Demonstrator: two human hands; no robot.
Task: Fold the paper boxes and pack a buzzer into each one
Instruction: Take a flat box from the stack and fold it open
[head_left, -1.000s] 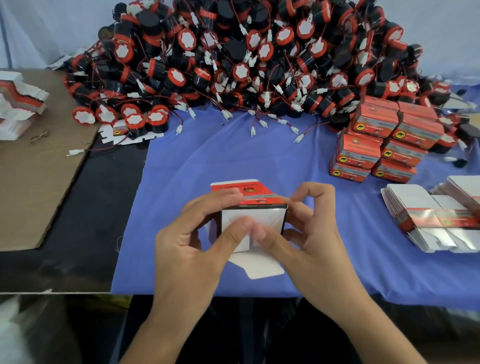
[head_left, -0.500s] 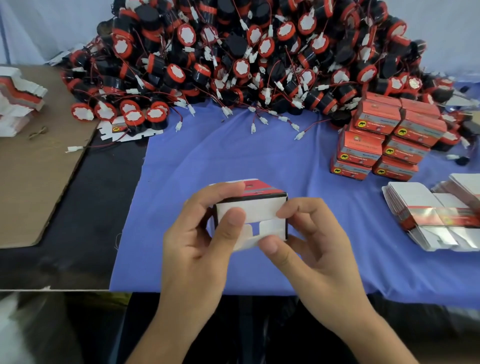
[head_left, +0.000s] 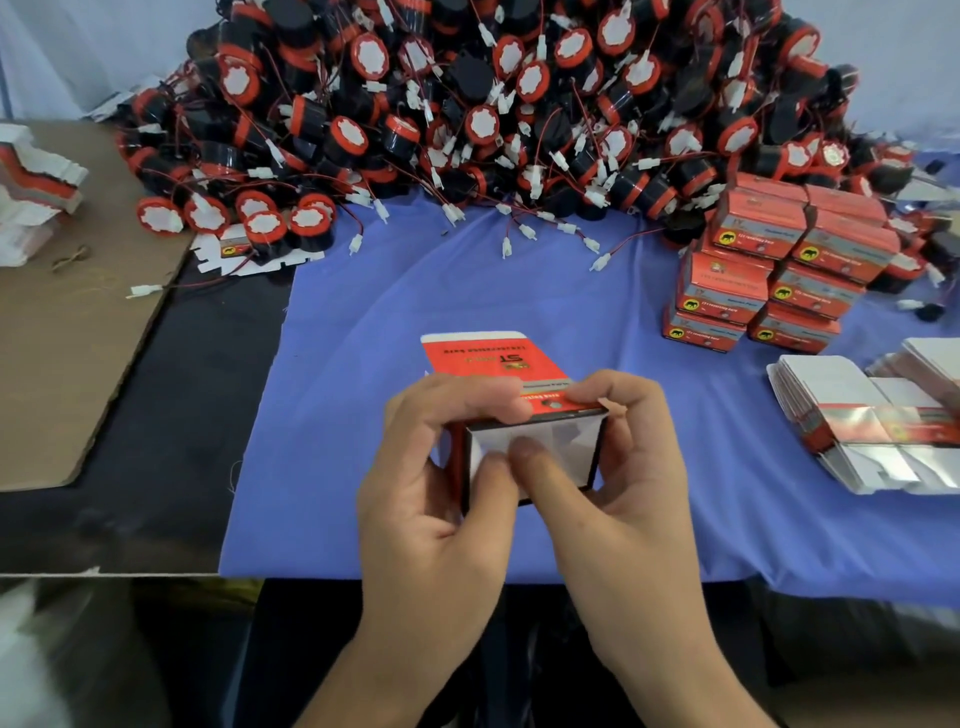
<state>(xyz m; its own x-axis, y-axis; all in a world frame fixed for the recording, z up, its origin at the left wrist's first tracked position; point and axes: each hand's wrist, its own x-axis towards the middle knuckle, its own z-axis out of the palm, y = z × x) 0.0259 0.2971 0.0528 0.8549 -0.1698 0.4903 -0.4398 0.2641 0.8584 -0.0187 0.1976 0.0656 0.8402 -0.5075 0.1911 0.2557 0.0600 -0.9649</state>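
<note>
At the table's (head_left: 156, 499) far left edge a stack of flat cartons (head_left: 36, 192) lies on a cardboard sheet (head_left: 67, 364). A big heap of black and red buzzers (head_left: 493, 104) with wired white plugs fills the back edge, spilling onto the blue cloth (head_left: 363, 312) that covers the middle and right of the table. Near the front edge, over the cloth, both hands hold one box (head_left: 524, 441) between them. The left hand (head_left: 436, 499) grips its left side, fingers curled over the red top and thumb pressed on the white flap facing the camera. The box's far lid stands open, pointing toward the heap. The right hand (head_left: 623, 493) grips the right side, fingers bent over the top corner and thumb on the same white flap, touching the left thumb. Toward the right edge sit stacked closed boxes (head_left: 769, 280), and nearer the front right corner lie piles of unfolded blanks (head_left: 857, 415).
</note>
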